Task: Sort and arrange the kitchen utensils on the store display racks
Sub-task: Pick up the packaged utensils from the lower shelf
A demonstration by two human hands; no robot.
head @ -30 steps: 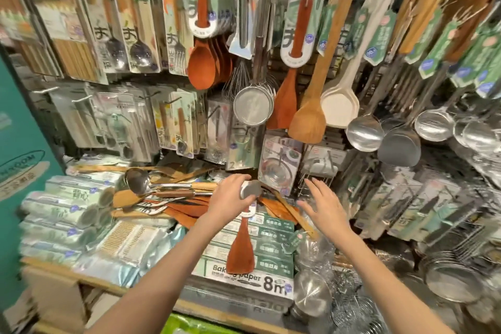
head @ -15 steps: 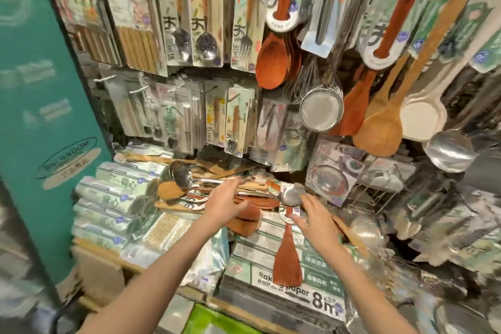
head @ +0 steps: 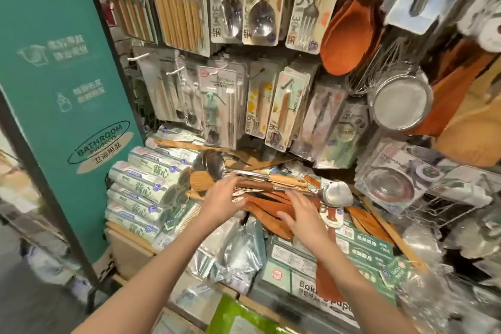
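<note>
2 hands (left hand (head: pixel 221 202), right hand (head: pixel 303 218)) | resting on wooden spatulas (head: pixel 273 205)

At twelve o'clock, packaged spoons (head: pixel 245 16) show glossy polished metal bowls behind clear plastic on printed card. At eleven o'clock, the chopsticks (head: pixel 180 22) look like pale matt wood. A big spoon (head: pixel 349 38) at one o'clock is smooth reddish wood. The strainer (head: pixel 401 100) at two o'clock is shiny metal with fine dull mesh. At centre, a ladle (head: pixel 214 164) gleams as polished steel, above flat red-brown wooden spatulas (head: pixel 271 205). At six o'clock lie crinkled silvery foil bags (head: pixel 238 255); at nine o'clock, rolls (head: pixel 146 179) in glossy plastic wrap.
</note>
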